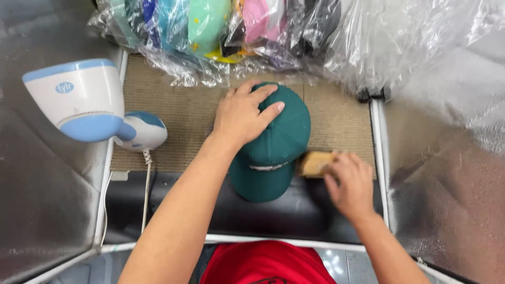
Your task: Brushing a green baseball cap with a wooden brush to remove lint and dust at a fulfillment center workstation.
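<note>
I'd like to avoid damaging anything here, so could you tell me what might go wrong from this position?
1. The left hand presses the top of the green cap, which could dent its crown.
2. The right hand holds a wooden block tight against the cap's side; a slip might scuff the fabric.
3. The white-and-blue appliance sits at the mat's left edge with its cord trailing down; the left forearm could snag it.

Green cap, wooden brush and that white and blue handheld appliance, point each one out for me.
green cap [273, 158]: head view, on the front panel above the brim.
wooden brush [314, 163]: head view, on its bare wooden back.
white and blue appliance [79, 97]: head view, on its white body.
</note>
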